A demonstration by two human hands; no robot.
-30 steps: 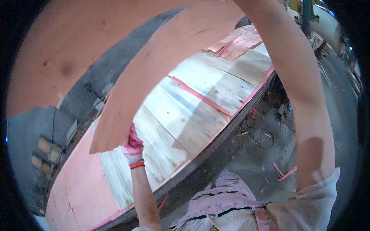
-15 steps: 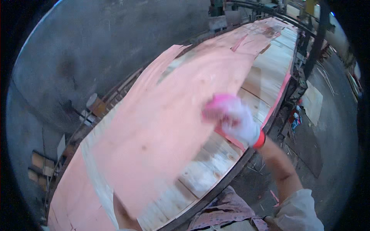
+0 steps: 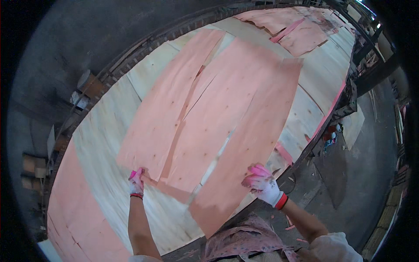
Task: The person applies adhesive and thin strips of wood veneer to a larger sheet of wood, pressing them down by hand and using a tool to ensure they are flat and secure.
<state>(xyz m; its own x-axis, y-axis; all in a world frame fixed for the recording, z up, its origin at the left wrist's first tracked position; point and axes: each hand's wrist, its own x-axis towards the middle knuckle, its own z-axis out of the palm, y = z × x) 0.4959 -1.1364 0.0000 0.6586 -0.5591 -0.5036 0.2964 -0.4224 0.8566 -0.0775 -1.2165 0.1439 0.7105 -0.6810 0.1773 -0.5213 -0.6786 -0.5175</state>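
Both my hands wear white gloves with pink-stained fingers and red cuffs. My left hand (image 3: 136, 180) is closed on the near edge of a thin pink wood veneer sheet (image 3: 161, 113). At the outer edge of a separate pink veneer strip (image 3: 262, 122), my right hand (image 3: 262, 182) rests with its fingers somewhat apart; its thumb is hidden. Between these two lies another pink sheet (image 3: 218, 113) with a long split. Narrow gaps and overlaps show between the pieces. Beneath them are pale veneer sheets (image 3: 104, 113) with greyish streaks.
The long stack has a dark frame along its edges. More pink veneer (image 3: 78, 209) lies at the near left, and torn pink pieces (image 3: 301, 35) at the far end. A round drum (image 3: 90, 83) stands beyond the left edge. Scraps and a pale sheet (image 3: 353, 129) lie on the right-hand floor.
My right hand has moved nearer and down onto the strip's edge. My left hand has come into view at the sheet's near edge. The pink veneer, blurred before, now lies in separate pieces.
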